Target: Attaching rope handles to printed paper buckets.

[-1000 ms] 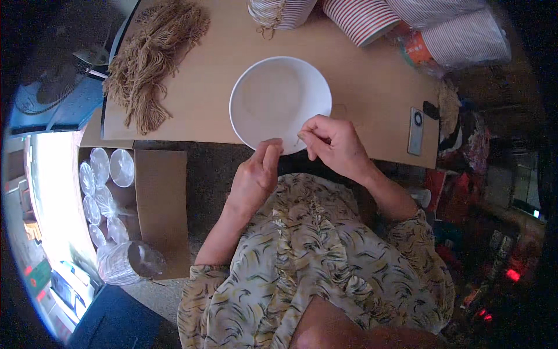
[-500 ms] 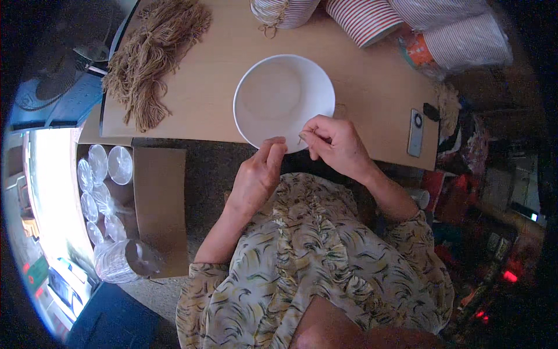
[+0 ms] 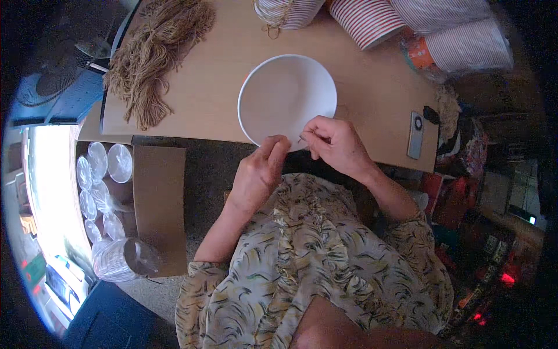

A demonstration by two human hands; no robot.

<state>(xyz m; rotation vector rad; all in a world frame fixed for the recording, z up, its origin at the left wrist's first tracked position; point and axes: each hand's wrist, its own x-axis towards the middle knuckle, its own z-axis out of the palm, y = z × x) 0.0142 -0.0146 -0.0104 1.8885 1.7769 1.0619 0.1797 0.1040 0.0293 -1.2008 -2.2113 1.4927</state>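
A white paper tub (image 3: 285, 87), its mouth facing me, rests at the near edge of the table. My left hand (image 3: 261, 166) is closed at its near rim, fingers bent over the edge and thumb mostly hidden. On the same rim, a little to the right, my right hand (image 3: 337, 145) pinches a thin bit of twine (image 3: 301, 139) between thumb and forefinger. How the twine passes through the tub's wall is too small to make out. A thick bundle of brown twine (image 3: 154, 64) lies at the table's far left.
Striped paper tubs (image 3: 366, 23) stand at the table's far side, one with a twine handle (image 3: 273, 29), others in plastic wrap (image 3: 468, 49). A grey phone-like object (image 3: 415, 135) lies at the right. Left of me, a cardboard box (image 3: 160, 209) holds wrapped cup stacks (image 3: 99, 198).
The tub has shifted and tilted slightly to the right. My left hand has moved slightly right, nearer my right hand, which stays almost in place with its pinch.
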